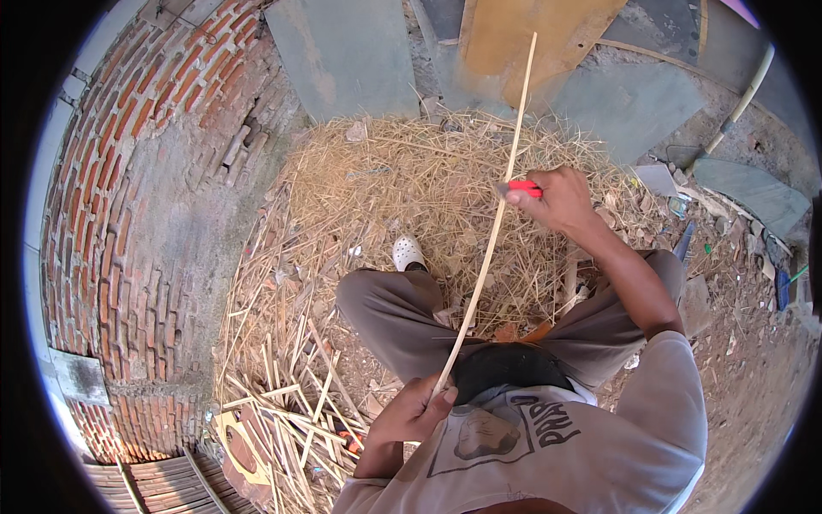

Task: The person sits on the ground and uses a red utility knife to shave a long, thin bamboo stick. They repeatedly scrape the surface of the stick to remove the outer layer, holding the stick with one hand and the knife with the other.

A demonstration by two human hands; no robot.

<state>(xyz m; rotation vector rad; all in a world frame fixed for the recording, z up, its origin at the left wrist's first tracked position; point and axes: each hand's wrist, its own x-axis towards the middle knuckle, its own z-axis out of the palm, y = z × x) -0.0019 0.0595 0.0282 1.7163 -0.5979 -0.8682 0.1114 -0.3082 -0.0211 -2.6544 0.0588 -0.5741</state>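
Observation:
A long, pale bamboo strip (pixel 488 261) slants up and away from my lap, its far end above the grey and brown sheets. My left hand (pixel 413 411) is closed round its near end, close to my waist. In my right hand (pixel 555 199) is a small knife (pixel 524 188) with a red handle. Its blade lies against the strip, a little beyond the strip's middle, and looks partly blurred. The fingers of my right hand are wrapped round the handle. A dark pad (pixel 509 370) covers my lap beneath the strip.
Straw-like shavings (pixel 385 193) are heaped in front of my legs. Several cut strips (pixel 295 411) lie in a loose pile at my left, beside a brick wall (pixel 111 223). Flat grey sheets (pixel 347 60) and a brown board (pixel 514 43) stand at the far side.

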